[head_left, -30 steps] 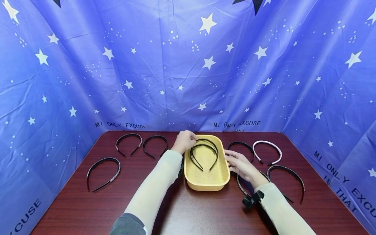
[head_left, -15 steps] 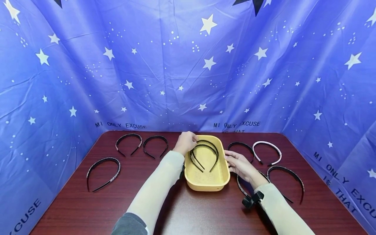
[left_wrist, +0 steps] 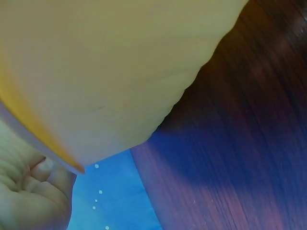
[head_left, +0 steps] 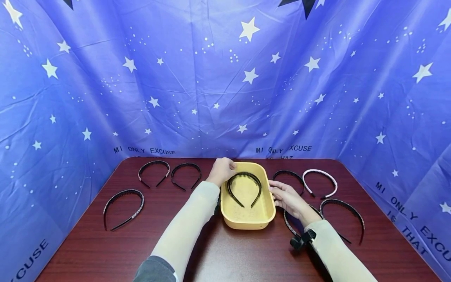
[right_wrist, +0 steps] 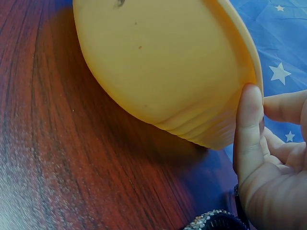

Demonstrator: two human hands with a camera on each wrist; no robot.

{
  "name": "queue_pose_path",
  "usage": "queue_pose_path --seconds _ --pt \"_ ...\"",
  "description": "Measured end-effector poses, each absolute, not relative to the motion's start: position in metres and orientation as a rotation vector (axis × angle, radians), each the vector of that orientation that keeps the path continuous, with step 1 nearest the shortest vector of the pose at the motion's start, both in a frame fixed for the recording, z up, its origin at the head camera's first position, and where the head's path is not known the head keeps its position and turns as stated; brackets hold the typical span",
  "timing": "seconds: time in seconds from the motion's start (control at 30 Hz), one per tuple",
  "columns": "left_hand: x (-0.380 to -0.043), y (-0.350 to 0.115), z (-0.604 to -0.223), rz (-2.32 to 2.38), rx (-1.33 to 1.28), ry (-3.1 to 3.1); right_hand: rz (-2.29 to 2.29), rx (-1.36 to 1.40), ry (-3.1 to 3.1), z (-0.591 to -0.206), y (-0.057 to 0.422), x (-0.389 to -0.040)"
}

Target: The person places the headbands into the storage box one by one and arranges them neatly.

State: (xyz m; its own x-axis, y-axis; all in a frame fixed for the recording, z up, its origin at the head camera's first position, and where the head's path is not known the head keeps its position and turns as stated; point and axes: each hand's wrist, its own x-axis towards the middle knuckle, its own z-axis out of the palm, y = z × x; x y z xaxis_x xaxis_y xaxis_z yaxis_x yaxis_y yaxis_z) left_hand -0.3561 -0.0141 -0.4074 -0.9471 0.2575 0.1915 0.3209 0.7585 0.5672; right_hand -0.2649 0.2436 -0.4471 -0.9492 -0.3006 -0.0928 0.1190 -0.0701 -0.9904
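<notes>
My left hand grips the far left rim of a yellow plastic basin. In the left wrist view its curled fingers show beyond the rim. At the right wall, my right hand pinches the rim; the right wrist view shows its thumb along the outer side and a finger over the edge. Inside the basin lie black toothed headbands, nested so closely that they look almost like one. Their open ends point toward me.
Left of the basin lie three dark headbands. On the right are a pink-white headband and several dark ones, one partly under my right wrist. A blue starry curtain closes off the table's back and sides.
The rear headband in the basin has slid toward me and now lines up with the front one. Both hands and the basin stay nearly still.
</notes>
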Motion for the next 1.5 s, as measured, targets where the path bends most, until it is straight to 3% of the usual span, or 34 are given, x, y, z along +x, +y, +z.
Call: queue_pose_path --seconds 1.5 --pt "-0.347 -0.067 -0.385 -1.333 -0.461 -2.700 -2.072 -0.223 1.927 -0.445 0.244 -0.266"
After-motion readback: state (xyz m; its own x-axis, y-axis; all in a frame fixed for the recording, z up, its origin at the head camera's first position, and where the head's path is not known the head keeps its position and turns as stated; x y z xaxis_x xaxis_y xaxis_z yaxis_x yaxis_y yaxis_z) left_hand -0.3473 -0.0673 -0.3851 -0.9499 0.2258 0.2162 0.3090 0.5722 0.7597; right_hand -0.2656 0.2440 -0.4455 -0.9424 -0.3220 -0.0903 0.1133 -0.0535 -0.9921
